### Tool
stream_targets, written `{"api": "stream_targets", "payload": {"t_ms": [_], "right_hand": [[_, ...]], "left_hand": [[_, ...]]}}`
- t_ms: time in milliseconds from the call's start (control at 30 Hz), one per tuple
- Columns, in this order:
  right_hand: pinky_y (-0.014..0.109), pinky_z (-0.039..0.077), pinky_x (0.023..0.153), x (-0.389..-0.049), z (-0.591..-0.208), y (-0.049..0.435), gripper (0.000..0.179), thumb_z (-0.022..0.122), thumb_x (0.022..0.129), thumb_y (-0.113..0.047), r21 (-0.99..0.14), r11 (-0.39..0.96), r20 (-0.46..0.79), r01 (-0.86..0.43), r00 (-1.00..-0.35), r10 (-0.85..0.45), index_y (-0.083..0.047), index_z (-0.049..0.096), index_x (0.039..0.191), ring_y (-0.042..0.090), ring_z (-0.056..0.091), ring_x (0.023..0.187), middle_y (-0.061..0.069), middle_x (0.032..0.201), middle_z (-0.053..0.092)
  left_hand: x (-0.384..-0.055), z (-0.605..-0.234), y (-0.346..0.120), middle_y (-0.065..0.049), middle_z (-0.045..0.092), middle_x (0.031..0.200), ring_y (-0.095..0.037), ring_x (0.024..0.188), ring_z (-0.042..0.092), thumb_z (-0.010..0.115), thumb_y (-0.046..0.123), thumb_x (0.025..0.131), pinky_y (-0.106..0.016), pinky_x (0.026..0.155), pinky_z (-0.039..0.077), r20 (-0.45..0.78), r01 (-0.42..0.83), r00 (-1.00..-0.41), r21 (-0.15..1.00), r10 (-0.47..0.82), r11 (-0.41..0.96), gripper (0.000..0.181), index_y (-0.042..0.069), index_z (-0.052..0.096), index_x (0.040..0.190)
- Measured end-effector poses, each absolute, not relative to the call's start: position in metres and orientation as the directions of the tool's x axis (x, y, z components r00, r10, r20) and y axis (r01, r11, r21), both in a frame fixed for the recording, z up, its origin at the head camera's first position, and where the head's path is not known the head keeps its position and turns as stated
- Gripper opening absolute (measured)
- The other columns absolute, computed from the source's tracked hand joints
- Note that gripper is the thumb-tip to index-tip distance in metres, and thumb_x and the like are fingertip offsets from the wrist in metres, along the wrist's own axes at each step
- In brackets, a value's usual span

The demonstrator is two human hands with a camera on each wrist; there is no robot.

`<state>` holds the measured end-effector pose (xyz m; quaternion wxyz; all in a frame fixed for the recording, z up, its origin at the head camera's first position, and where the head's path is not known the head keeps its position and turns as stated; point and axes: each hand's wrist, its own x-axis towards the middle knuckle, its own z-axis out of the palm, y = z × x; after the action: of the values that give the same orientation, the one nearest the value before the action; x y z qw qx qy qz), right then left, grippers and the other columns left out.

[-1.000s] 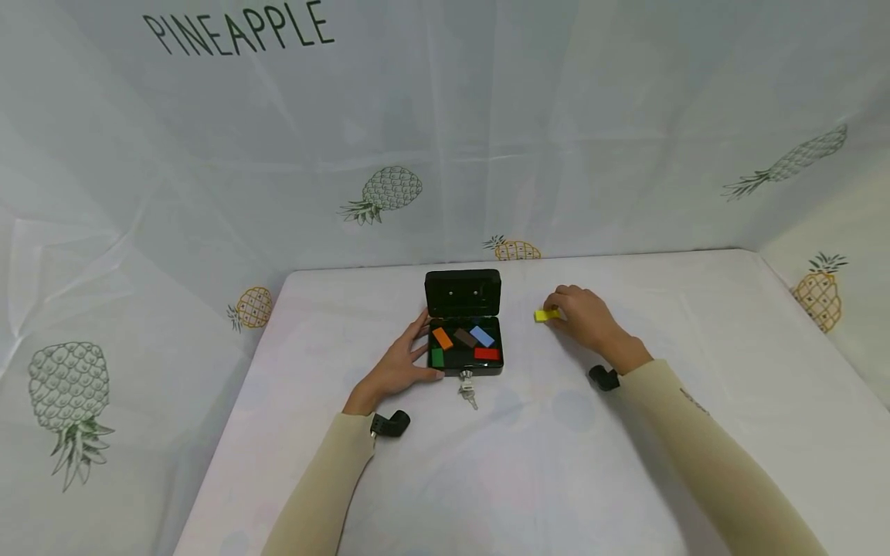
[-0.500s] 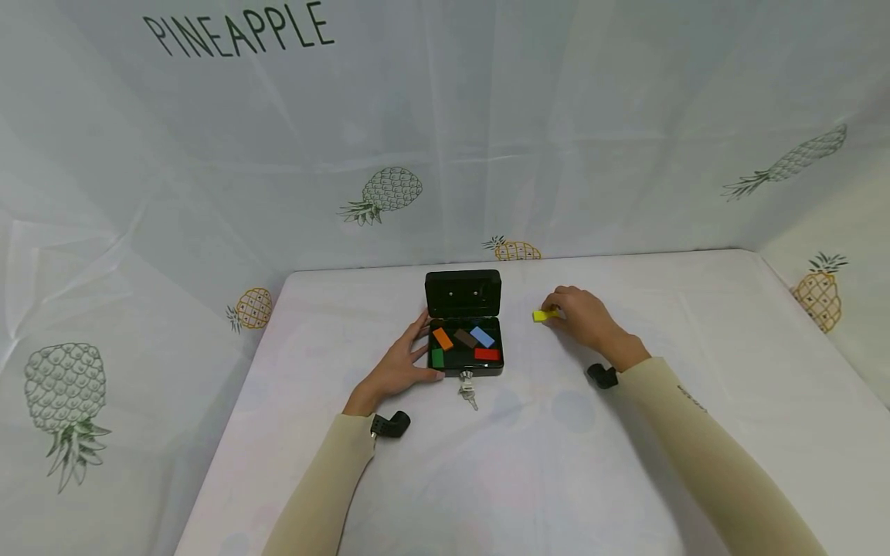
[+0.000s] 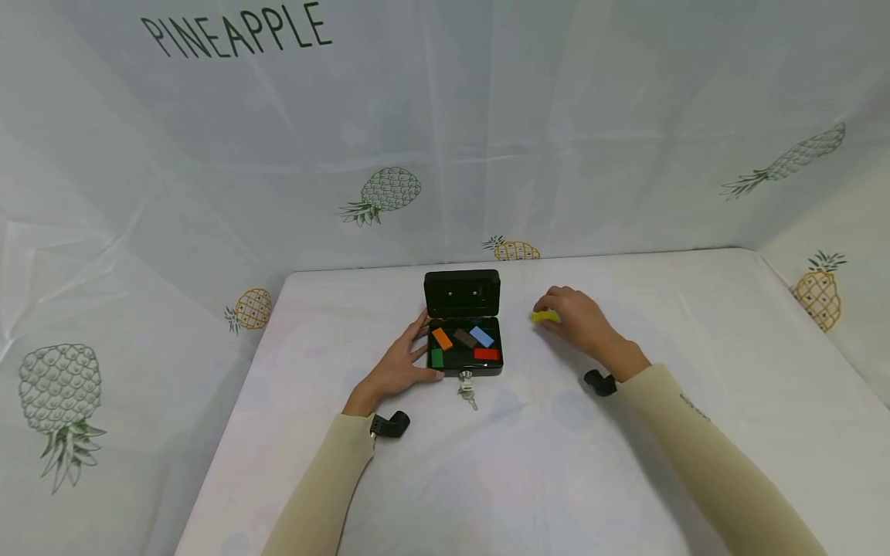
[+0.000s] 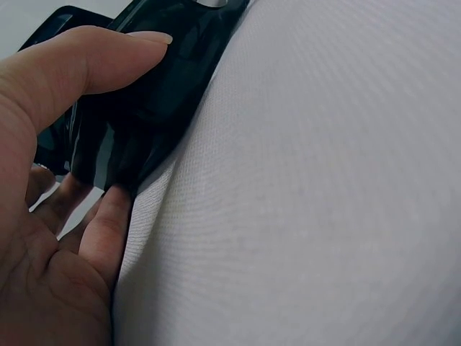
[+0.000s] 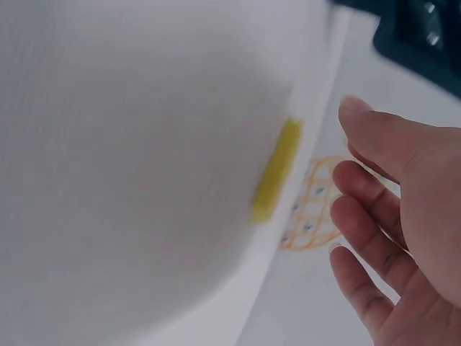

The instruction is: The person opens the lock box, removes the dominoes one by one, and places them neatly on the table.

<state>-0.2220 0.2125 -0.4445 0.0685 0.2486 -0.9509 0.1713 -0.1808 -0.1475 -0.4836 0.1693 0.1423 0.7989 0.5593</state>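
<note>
A small black cash box [image 3: 452, 368] stands on the table with its lid [image 3: 462, 293] up. My left hand [image 3: 396, 364] grips its left side, thumb [image 4: 122, 58] on the front face and fingers along the side and rear corner. Several coloured blocks lie inside, among them an orange block [image 3: 442, 338], a blue block [image 3: 482, 336] and a red block [image 3: 487, 354]. Right of the box, a yellow block [image 5: 277, 171] lies on the table. Over it hovers my right hand [image 3: 579, 315], fingers loosely bent and apart from the block in the right wrist view.
Keys [image 3: 468, 391] hang from the lock at the box's front. A white cloth covers the table [image 3: 528, 463]. Behind it rises a white curtain [image 3: 591, 177] printed with pineapples.
My right hand has shifted very slightly left, and more of the yellow block shows between its thumb and fingers. My left hand and the cash box stay in place.
</note>
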Motion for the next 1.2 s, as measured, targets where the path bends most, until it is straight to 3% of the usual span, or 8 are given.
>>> {"api": "stream_targets", "payload": {"t_ms": [567,933,1200], "right_hand": [[0.045,0.061,0.091,-0.188,-0.428,0.156,0.024,0.091,0.084,-0.011,-0.205,0.715,0.292,-0.668,-0.739,-0.607,-0.005,0.080,0.105,0.028,0.068,0.099,0.007,0.104,0.073],[0.041,0.059,0.087,-0.185,-0.434,0.137,0.024,0.092,0.083,-0.017,-0.180,0.691,0.268,-0.700,-0.710,-0.651,-0.009,0.080,0.102,0.023,0.064,0.094,0.003,0.101,0.072],[0.040,0.059,0.087,-0.183,-0.432,0.129,0.025,0.093,0.083,-0.021,-0.137,0.686,0.243,-0.714,-0.696,-0.676,-0.011,0.081,0.103,0.022,0.065,0.094,0.001,0.098,0.072]], "left_hand": [[-0.181,-0.483,-0.146,-0.016,0.021,0.174,-0.037,0.158,0.029,0.087,-0.004,0.083,-0.047,0.124,0.039,-0.120,0.021,-0.904,0.946,0.410,0.324,0.121,0.022,0.009,0.173],[-0.180,-0.482,-0.147,-0.010,0.020,0.175,-0.037,0.158,0.030,0.087,-0.004,0.083,-0.047,0.124,0.040,-0.124,0.016,-0.905,0.946,0.407,0.323,0.122,0.026,0.009,0.172],[-0.180,-0.484,-0.149,-0.014,0.018,0.175,-0.036,0.160,0.024,0.087,-0.003,0.084,-0.048,0.126,0.037,-0.095,0.044,-0.894,0.954,0.438,0.296,0.122,0.020,0.007,0.172]]}}
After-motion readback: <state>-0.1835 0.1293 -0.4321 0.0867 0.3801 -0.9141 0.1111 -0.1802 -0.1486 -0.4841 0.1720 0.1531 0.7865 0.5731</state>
